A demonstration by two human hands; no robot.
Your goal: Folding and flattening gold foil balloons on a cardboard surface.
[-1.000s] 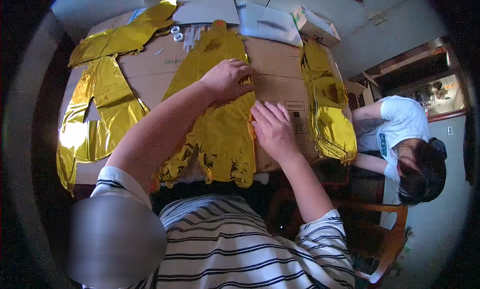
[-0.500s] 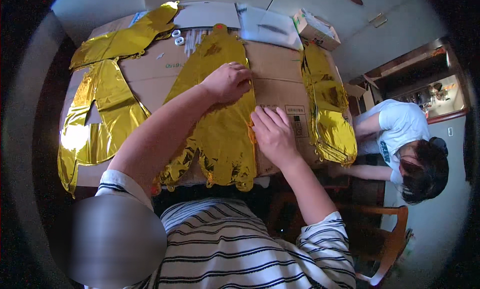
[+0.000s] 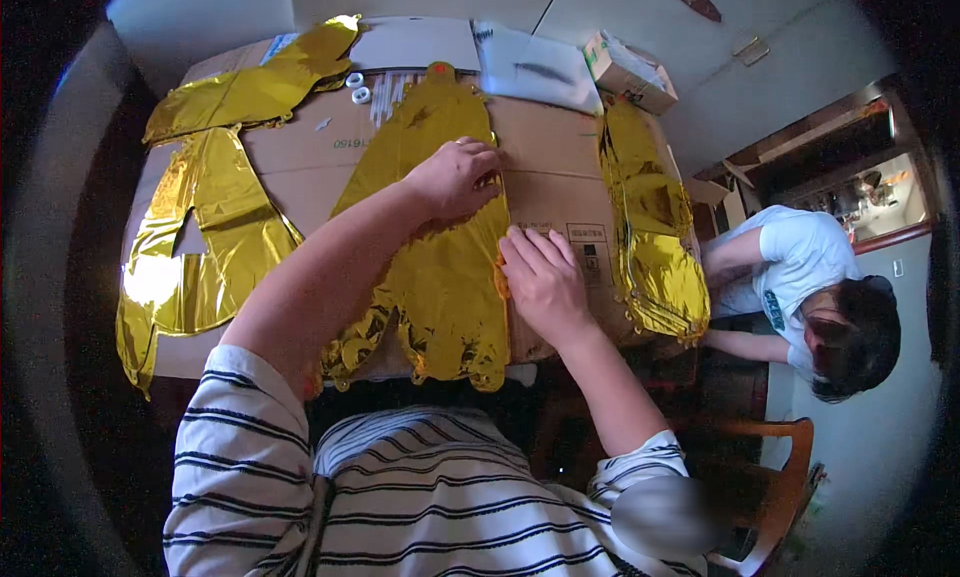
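Left hand (image 3: pixel 457 180) curls its fingers over the middle gold foil balloon (image 3: pixel 446 267), any pinch unclear; right hand (image 3: pixel 545 285), fingers nearly together, touches its right edge.

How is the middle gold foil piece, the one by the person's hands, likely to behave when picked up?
The gold foil piece would probably flop and fold, given the crumples at its lower end. It looks light for its size, lying thin and flat on the cardboard. Its smooth, shiny surface might feel slippery.
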